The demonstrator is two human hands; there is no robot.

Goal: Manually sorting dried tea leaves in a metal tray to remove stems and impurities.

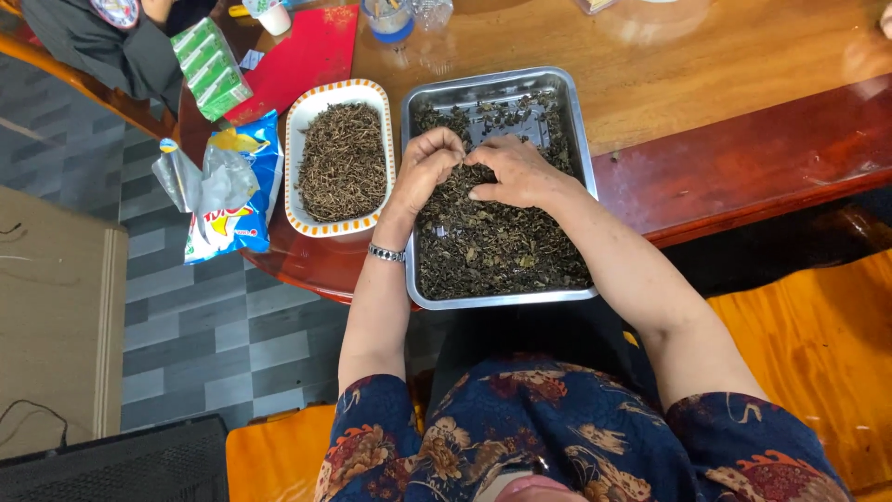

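Observation:
A rectangular metal tray (578, 139) sits on the wooden table, holding a layer of dark dried leaves (497, 251). Both my hands rest inside it, fingertips together over the leaves. My left hand (423, 169), with a beaded bracelet at the wrist, has its fingers curled and pinched on some leaves. My right hand (516, 172) lies flat beside it, fingers bent down into the pile, touching the left fingertips. To the left stands an oval white dish with an orange rim (295, 121), filled with thin dark dried stems (341, 160).
A blue snack bag (243, 191) with crinkled plastic lies at the table's left edge. Behind it are a green box (212, 67), a red envelope (307, 56) and a clear cup (388, 19). A dark wooden rail (743, 167) runs right; orange seats sit below.

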